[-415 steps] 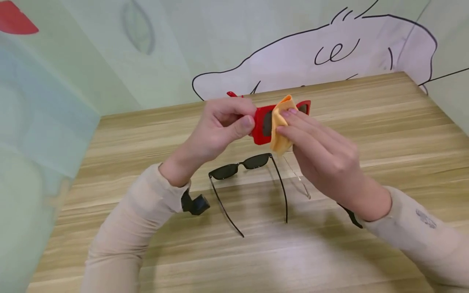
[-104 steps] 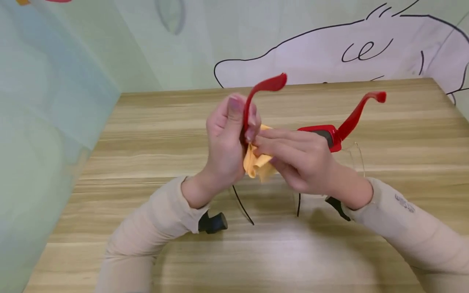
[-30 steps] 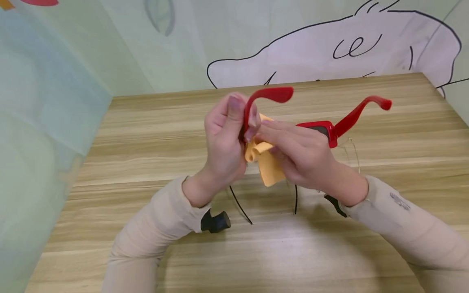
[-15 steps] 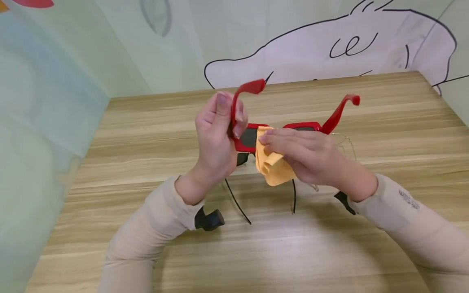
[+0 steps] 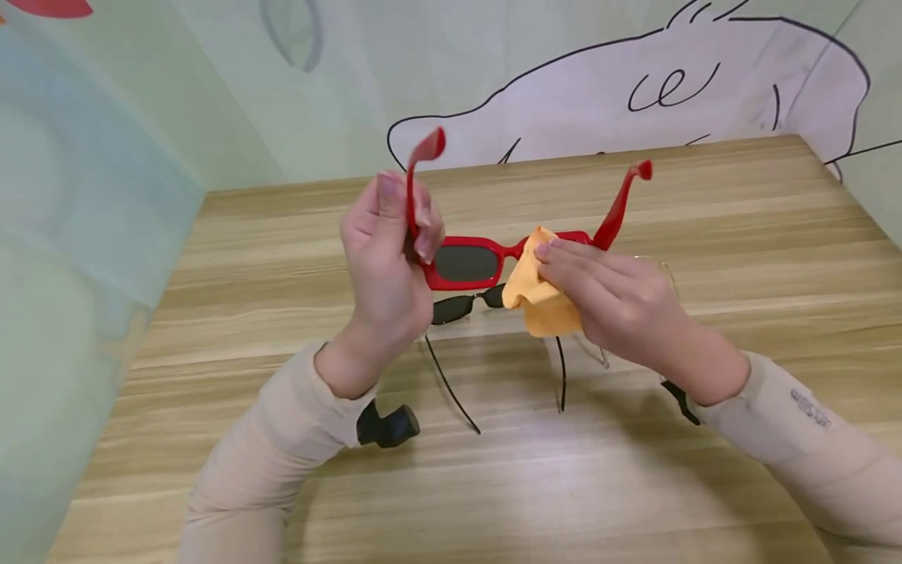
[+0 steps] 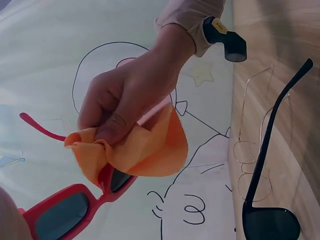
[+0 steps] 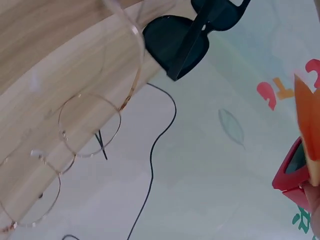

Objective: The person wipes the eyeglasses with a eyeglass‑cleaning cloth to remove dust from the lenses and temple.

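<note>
Red-framed sunglasses (image 5: 465, 264) with dark lenses are held up above the table, their temples pointing up and away. My left hand (image 5: 387, 258) grips them at the left hinge and temple. An orange cloth (image 5: 543, 301) is pinched in my right hand (image 5: 620, 305) and covers most of the right lens. In the left wrist view the thumb of the right hand (image 6: 130, 95) presses the folded cloth (image 6: 150, 150) against the frame beside the bridge. The left lens (image 6: 62, 217) is uncovered. Only an edge of the cloth (image 7: 310, 130) shows in the right wrist view.
Black sunglasses (image 5: 454, 309) lie on the wooden table (image 5: 521, 501) below the red pair, temples toward me. Thin wire-rimmed glasses (image 7: 90, 125) lie to their right, mostly hidden by the right hand in the head view. A wall with drawings (image 5: 564, 102) stands behind the table.
Over the last second the cloth has slid from the left lens across the bridge to the right lens, baring the left lens. The left hand has shifted left with the red sunglasses.
</note>
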The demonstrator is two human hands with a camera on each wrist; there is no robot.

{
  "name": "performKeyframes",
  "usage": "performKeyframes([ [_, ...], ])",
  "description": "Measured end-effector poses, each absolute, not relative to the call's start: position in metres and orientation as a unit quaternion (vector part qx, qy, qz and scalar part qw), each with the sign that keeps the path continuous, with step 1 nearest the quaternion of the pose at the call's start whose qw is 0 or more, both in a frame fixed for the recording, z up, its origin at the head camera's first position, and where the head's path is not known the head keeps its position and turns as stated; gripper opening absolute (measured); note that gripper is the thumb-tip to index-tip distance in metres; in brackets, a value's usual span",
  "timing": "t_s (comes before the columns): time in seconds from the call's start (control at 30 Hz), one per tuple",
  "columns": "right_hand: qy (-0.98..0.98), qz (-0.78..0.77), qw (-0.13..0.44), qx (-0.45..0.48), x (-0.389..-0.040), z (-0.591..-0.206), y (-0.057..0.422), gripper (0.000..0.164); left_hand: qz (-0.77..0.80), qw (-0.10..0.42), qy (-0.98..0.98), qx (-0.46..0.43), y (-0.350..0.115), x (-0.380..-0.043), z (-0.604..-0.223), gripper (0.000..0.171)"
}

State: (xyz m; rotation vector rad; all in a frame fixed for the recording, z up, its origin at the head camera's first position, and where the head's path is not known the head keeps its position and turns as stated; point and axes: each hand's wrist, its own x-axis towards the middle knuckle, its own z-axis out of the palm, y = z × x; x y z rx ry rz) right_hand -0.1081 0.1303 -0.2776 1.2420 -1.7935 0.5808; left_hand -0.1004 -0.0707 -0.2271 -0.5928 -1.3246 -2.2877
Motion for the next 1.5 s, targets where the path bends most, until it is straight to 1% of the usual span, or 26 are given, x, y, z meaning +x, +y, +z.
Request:
performKeyframes([
  [0.13, -0.717, 0.263, 0.403, 0.505, -0.106, -0.276, 0.127, 0.015, -0.813, 0.222, -0.487, -0.228, -0.072, -0.098, -0.228, 0.044],
  [0.23, -0.715, 0.264, 0.397, 0.512, -0.104, -0.277, 0.126, 0.013, -0.81, 0.225, -0.488, -0.233, -0.072, -0.097, -0.227, 0.044],
  [0.43, -0.699, 0.224, 0.42, 0.534, -0.106, -0.28, 0.132, 0.013, -0.838, 0.22, -0.456, -0.204, -0.072, -0.097, -0.223, 0.047],
  [0.53, -0.701, 0.193, 0.435, 0.531, -0.107, -0.278, 0.135, 0.016, -0.841, 0.233, -0.445, -0.201, -0.075, -0.097, -0.221, 0.048],
  [0.67, -0.718, 0.183, 0.443, 0.504, -0.105, -0.276, 0.133, 0.012, -0.828, 0.25, -0.458, -0.204, -0.077, -0.097, -0.219, 0.047],
  [0.73, -0.724, 0.204, 0.433, 0.497, -0.103, -0.276, 0.129, 0.008, -0.824, 0.249, -0.466, -0.204, -0.077, -0.096, -0.22, 0.047],
  [0.8, -0.727, 0.227, 0.417, 0.495, -0.1, -0.276, 0.125, 0.009, -0.818, 0.249, -0.476, -0.206, -0.076, -0.095, -0.22, 0.046],
  [0.9, -0.738, 0.242, 0.389, 0.495, -0.097, -0.277, 0.122, 0.017, -0.809, 0.245, -0.487, -0.219, -0.074, -0.093, -0.222, 0.045],
  [1.03, -0.773, 0.195, 0.381, 0.468, -0.095, -0.279, 0.124, 0.024, -0.804, 0.238, -0.493, -0.232, -0.072, -0.094, -0.224, 0.045],
  [1.17, -0.799, 0.147, 0.379, 0.443, -0.096, -0.276, 0.123, 0.019, -0.808, 0.237, -0.49, -0.227, -0.071, -0.096, -0.226, 0.046],
  [1.3, -0.786, 0.189, 0.369, 0.459, -0.097, -0.272, 0.121, 0.014, -0.809, 0.235, -0.488, -0.229, -0.068, -0.097, -0.227, 0.047],
  [1.37, -0.777, 0.2, 0.365, 0.472, -0.097, -0.27, 0.119, 0.016, -0.802, 0.23, -0.494, -0.245, -0.066, -0.097, -0.228, 0.042],
  [1.47, -0.78, 0.188, 0.371, 0.468, -0.1, -0.267, 0.116, 0.023, -0.788, 0.229, -0.505, -0.266, -0.062, -0.098, -0.229, 0.033],
  [1.5, -0.785, 0.171, 0.377, 0.461, -0.102, -0.267, 0.115, 0.022, -0.786, 0.231, -0.507, -0.268, -0.061, -0.099, -0.229, 0.032],
])
